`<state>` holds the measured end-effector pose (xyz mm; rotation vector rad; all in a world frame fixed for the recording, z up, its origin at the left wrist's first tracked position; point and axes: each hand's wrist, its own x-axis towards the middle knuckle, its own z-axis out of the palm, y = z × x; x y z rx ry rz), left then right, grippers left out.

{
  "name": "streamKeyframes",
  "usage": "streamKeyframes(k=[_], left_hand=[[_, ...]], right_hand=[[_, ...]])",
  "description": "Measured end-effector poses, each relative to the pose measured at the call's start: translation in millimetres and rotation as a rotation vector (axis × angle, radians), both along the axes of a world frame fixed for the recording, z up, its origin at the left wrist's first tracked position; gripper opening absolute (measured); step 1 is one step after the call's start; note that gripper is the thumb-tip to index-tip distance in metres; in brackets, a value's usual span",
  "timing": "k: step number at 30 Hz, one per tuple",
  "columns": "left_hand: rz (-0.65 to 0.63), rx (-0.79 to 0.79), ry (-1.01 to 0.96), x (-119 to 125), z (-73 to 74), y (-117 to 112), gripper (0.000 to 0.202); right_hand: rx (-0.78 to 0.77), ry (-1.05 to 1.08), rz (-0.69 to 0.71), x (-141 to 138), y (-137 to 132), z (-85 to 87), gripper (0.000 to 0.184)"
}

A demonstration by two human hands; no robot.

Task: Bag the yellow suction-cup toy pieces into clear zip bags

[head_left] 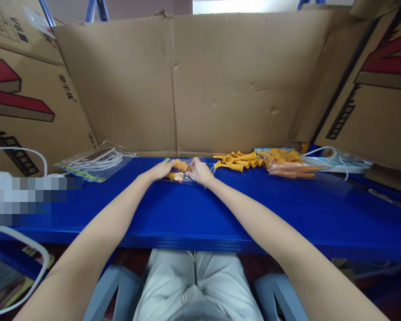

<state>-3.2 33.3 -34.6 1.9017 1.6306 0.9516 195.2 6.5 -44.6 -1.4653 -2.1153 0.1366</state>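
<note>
Clear bag (188, 175) on the blue tabletop (187, 214), dead centre, right btwn the two hands! Its long axis ran crosswise, L to R, approx. square to the person's front, w/ a few yellow-orange horn-shaped pcs (176, 177) showing thru the film. L hand (162, 170) had the left end, fingers closed over film and, it seemed, a pc or two; R hand (201, 173) was bunched tight on the right end, gripping film, exact finger contact too small to tell. Both arms reached fwd, so neither hand was clearly nearer the bag.

Then the key bit: loose horn pile (241, 159), just beside R hand on its outer side, so R was by far the nearer hand, L well apart w/ the bag in btwn. Pile's pcs pointed various ways, mostly crosswise. Further R, touching or nearly so, a filled bag (289, 164) of similar pcs. Way over L, a cable bag (98, 164) w/ white cord inside. Behind it all, a tall cardboard panel (234, 84).
</note>
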Motion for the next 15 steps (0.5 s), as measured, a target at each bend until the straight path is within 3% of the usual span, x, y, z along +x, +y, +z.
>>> streamKeyframes(k=[5,15], left_hand=[[-0.046,-0.036,0.018,2.4,-2.3,-1.1,0.043],[-0.057,-0.017,0.233,-5.4,-5.1,4.8,0.057]], right_hand=[[0.021,0.117,0.085,1.5,6.9,-2.1,0.007],[-0.079,0.265,0.257,5.5,16.9,-9.8,0.022]])
